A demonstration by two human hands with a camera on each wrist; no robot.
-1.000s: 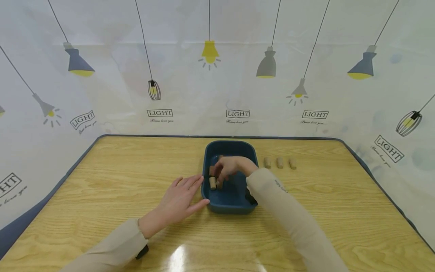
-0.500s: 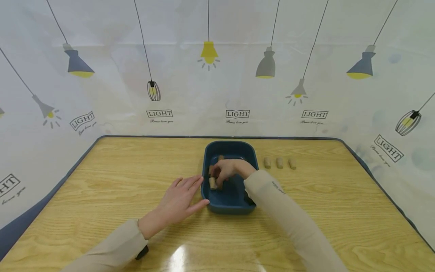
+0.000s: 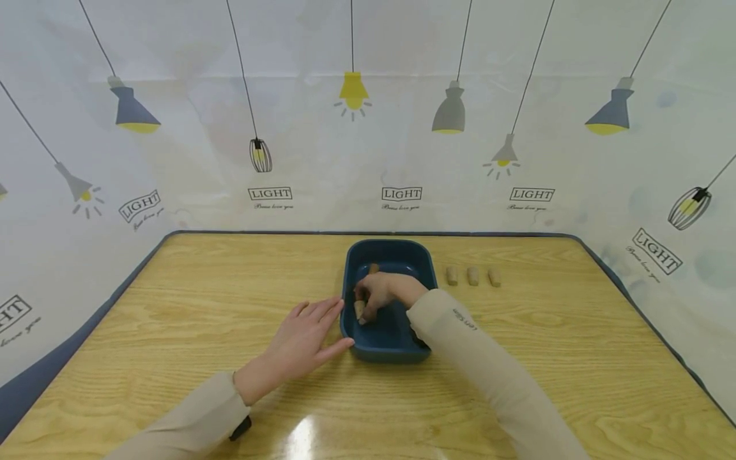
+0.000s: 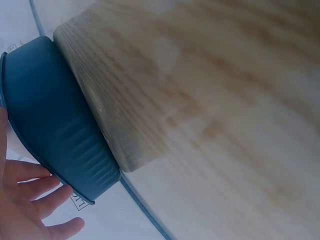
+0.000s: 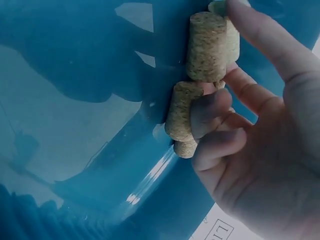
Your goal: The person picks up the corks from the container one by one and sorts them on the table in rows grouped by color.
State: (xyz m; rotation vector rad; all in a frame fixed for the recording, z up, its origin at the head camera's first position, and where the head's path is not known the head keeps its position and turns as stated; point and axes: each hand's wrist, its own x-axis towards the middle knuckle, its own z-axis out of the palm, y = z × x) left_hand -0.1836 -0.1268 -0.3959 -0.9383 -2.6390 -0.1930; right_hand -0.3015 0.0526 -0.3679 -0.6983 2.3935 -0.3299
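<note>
In the head view, a dark blue rectangular bin [image 3: 393,355] stands near the middle of the wooden table. My left hand [image 3: 299,338] touches its left rim with outstretched fingers and thumb. Reaching inside, my right hand [image 3: 384,292] pinches a cork [image 3: 359,309] by the left wall between thumb and finger. The right wrist view shows one cork [image 5: 206,47] below the thumb, with a paler cork [image 5: 233,45] partly behind it. Another cork [image 5: 181,112] lies by the curled fingers, and a further cork end [image 5: 185,149] peeks out below. Fingers hide parts of these corks.
Three corks stand in a row on the table right of the bin: a left cork [image 3: 452,276], a middle cork [image 3: 473,276] and a right cork [image 3: 494,277]. A printed lamp-pattern backdrop [image 3: 316,153] rises behind the table's far edge.
My right hand has shifted slightly left and toward me inside the bin, its thumb and finger now at the cork by the left wall. The left hand has stayed in place.
</note>
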